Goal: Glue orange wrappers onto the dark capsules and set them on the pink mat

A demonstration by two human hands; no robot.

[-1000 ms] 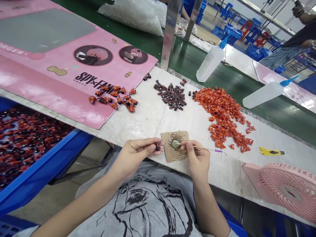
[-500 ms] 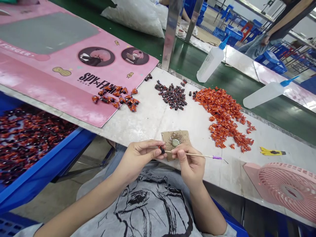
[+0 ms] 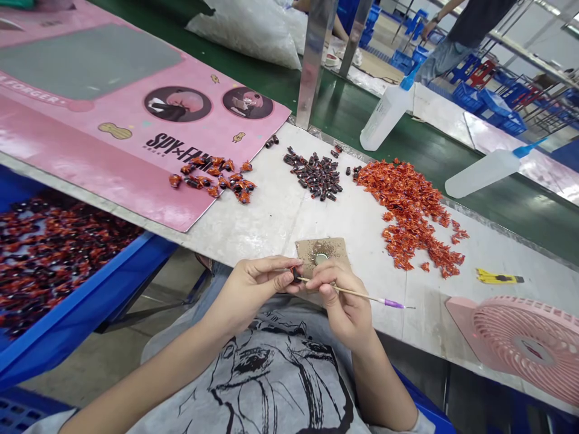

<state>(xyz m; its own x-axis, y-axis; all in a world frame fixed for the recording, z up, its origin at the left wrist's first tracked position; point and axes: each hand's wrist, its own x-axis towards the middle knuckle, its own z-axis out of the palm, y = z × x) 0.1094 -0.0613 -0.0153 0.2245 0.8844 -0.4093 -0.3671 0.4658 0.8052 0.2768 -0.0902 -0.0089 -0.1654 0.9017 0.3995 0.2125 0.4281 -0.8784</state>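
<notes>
Landmark: from my remote seat I steer by the green conveyor belt [image 3: 420,158]
Beside it: steel posts [image 3: 313,60], white plastic sacks [image 3: 244,30]
Beyond it: blue crates [image 3: 468,96], red stools [image 3: 482,73], wire shelving [image 3: 549,99]
Walls: pale walls [image 3: 538,30] rise past the belt's far end
Floor: tan floor [image 3: 113,361] on the belt's near side
Light: bright and even along the belt
</notes>
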